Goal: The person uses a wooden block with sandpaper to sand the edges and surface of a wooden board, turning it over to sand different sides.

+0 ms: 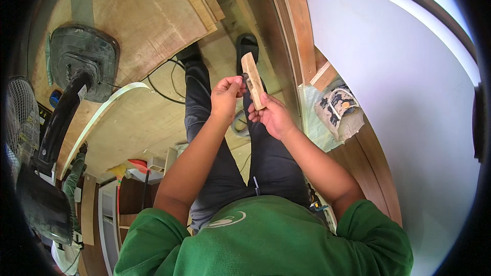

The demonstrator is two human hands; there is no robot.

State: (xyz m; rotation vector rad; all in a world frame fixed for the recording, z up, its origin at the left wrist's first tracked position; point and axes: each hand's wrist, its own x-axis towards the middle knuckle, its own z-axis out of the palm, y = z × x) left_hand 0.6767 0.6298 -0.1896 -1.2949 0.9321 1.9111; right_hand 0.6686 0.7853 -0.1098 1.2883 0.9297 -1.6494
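Note:
A small, light-coloured wooden block that looks like a hand plane [250,75] is held up in front of my legs, tilted with its far end to the left. My right hand [276,116] is closed around its near end, thumb on top. At the block's left side my left hand [226,95] pinches a small dark piece [245,76] between thumb and fingertips. The dark piece touches or sits against the middle of the block; I cannot tell whether it is joined to it.
A black fan [76,71] stands at left on a plywood board [138,5]. A pale curved strip [102,110] and a black cable [166,91] lie nearby. At right are a large white panel [388,71] and a camouflage-patterned bag [340,110] beside a wooden frame [297,25].

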